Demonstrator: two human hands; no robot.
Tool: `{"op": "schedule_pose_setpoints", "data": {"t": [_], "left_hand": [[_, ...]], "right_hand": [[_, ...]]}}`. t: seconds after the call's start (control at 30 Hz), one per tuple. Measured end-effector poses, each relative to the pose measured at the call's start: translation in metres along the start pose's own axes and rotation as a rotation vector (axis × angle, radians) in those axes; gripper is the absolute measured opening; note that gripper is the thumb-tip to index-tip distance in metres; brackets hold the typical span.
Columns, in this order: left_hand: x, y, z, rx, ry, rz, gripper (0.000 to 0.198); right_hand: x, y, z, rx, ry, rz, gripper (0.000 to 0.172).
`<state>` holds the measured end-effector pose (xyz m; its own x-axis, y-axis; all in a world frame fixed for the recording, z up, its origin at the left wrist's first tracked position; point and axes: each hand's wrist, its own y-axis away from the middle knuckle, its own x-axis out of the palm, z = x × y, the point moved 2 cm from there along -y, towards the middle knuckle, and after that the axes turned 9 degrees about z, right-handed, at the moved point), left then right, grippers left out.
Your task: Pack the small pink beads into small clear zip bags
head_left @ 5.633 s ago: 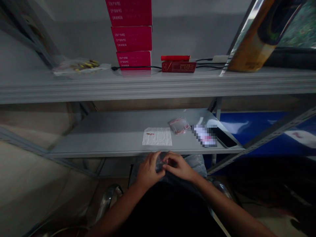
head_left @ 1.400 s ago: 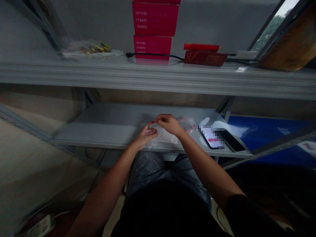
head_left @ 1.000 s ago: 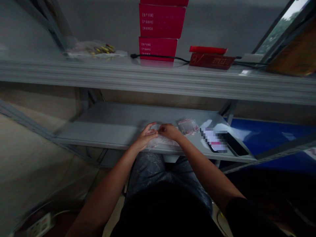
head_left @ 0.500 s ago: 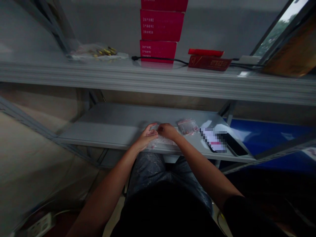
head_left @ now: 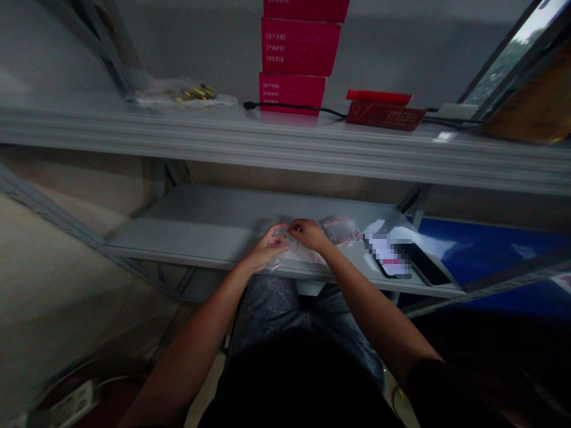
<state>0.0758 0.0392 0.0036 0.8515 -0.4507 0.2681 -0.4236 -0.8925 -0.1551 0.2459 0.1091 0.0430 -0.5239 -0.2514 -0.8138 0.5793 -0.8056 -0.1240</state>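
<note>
My left hand (head_left: 268,246) is over the front part of the lower shelf, its thumb and fingers curled round a clear plastic bag (head_left: 279,261) that sags below the palm. Close by on the right, my right hand (head_left: 308,233) has thumb and forefinger pinched together; whatever sits between them is too small to make out. More clear plastic bags (head_left: 307,254) lie flat under my right wrist. A small stack of zip bags (head_left: 341,230) with reddish edges rests just past that hand.
Right of the bags lie a phone with a lit screen (head_left: 384,255) and a dark phone-like slab (head_left: 428,264). The upper shelf (head_left: 285,139) crosses above my hands, carrying red boxes (head_left: 298,50), a black cable (head_left: 328,111) and a bag of brass-coloured pieces (head_left: 196,93).
My right hand has drawn slightly away from the left, so a small gap shows between the fingertips. The whole view has shifted a little.
</note>
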Motion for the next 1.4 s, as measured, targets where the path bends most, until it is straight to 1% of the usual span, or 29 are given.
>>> {"op": "schedule_pose_setpoints", "data": {"t": [0.07,0.13,0.17,0.23,0.27,0.3,0.33,0.37,0.43,0.47,0.53,0.6,0.63,0.7,0.77,0.83,0.87,0.97,1.0,1.03,1.07,1.1,1.2,1.23,1.27,1.4], "left_hand": [[-0.001,-0.001,0.002,-0.002,0.005,-0.010,0.082],[-0.002,-0.002,0.006,0.004,0.021,-0.022,0.087],[-0.003,-0.002,0.007,0.007,0.030,-0.032,0.089],[-0.004,-0.003,0.010,0.019,0.028,-0.074,0.093],[-0.005,-0.003,0.011,0.024,0.021,-0.096,0.094],[-0.005,-0.003,0.011,0.026,0.013,-0.109,0.095],[-0.005,-0.003,0.011,0.025,0.007,-0.111,0.096],[-0.005,-0.003,0.010,0.021,0.004,-0.100,0.098],[-0.002,-0.002,0.006,0.010,0.010,-0.060,0.102],[-0.001,-0.001,0.004,0.008,0.015,-0.044,0.103],[0.001,-0.001,0.001,0.012,0.022,-0.031,0.104],[0.003,0.000,-0.002,0.014,0.028,-0.025,0.102],[0.003,-0.001,-0.002,0.013,0.028,-0.023,0.102],[0.003,-0.001,-0.002,0.010,0.030,-0.021,0.102],[0.003,-0.001,-0.002,0.004,0.035,-0.019,0.103],[0.003,-0.001,-0.002,0.002,0.037,-0.023,0.104],[0.004,-0.001,-0.002,0.002,0.035,-0.027,0.105],[0.004,0.000,-0.003,-0.001,0.011,-0.027,0.102],[0.004,0.000,-0.002,-0.001,0.001,-0.024,0.101],[0.004,0.000,-0.001,0.000,-0.006,-0.021,0.100],[0.004,0.000,0.000,0.002,-0.007,-0.021,0.099],[0.004,0.000,0.001,0.005,-0.003,-0.025,0.099],[0.004,-0.002,0.004,0.014,0.021,-0.069,0.097],[0.004,-0.002,0.004,0.009,0.029,-0.082,0.095],[0.004,-0.002,0.004,0.002,0.034,-0.091,0.093],[0.007,0.001,-0.001,-0.019,0.075,-0.081,0.078]], "right_hand": [[-0.009,0.001,0.009,-0.071,-0.199,-0.123,0.018],[-0.016,0.002,0.022,-0.129,-0.325,-0.180,0.020],[-0.019,0.004,0.029,-0.159,-0.353,-0.169,0.022],[-0.021,0.005,0.041,-0.232,-0.367,-0.056,0.025],[-0.020,0.005,0.044,-0.264,-0.368,0.009,0.026],[-0.019,0.004,0.044,-0.276,-0.369,0.044,0.026],[-0.018,0.003,0.041,-0.262,-0.368,0.041,0.026],[-0.017,0.001,0.036,-0.218,-0.359,0.000,0.026],[-0.013,-0.002,0.020,-0.088,-0.296,-0.106,0.023],[-0.009,-0.004,0.013,-0.039,-0.238,-0.114,0.022],[0.000,-0.006,0.003,-0.008,-0.097,-0.024,0.018],[0.011,-0.007,-0.002,-0.025,0.021,0.088,0.016],[0.016,-0.006,-0.003,-0.028,0.061,0.121,0.015],[0.023,-0.006,-0.003,-0.021,0.102,0.146,0.014],[0.025,-0.006,-0.002,-0.006,0.107,0.145,0.013],[0.020,-0.006,0.000,-0.003,0.042,0.098,0.010],[0.015,-0.006,0.001,-0.009,-0.032,0.048,0.010],[-0.006,-0.005,0.008,-0.023,-0.344,-0.186,0.016],[-0.012,-0.004,0.012,-0.027,-0.429,-0.255,0.019],[-0.018,-0.002,0.016,-0.040,-0.483,-0.297,0.021],[-0.023,0.001,0.021,-0.066,-0.501,-0.299,0.022],[-0.026,0.003,0.027,-0.105,-0.487,-0.257,0.021],[-0.026,0.012,0.042,-0.211,-0.349,-0.033,0.018],[-0.025,0.015,0.044,-0.215,-0.318,0.000,0.018],[-0.024,0.018,0.044,-0.202,-0.314,0.001,0.019],[-0.017,0.035,0.034,-0.092,-0.470,-0.138,0.026]]}}
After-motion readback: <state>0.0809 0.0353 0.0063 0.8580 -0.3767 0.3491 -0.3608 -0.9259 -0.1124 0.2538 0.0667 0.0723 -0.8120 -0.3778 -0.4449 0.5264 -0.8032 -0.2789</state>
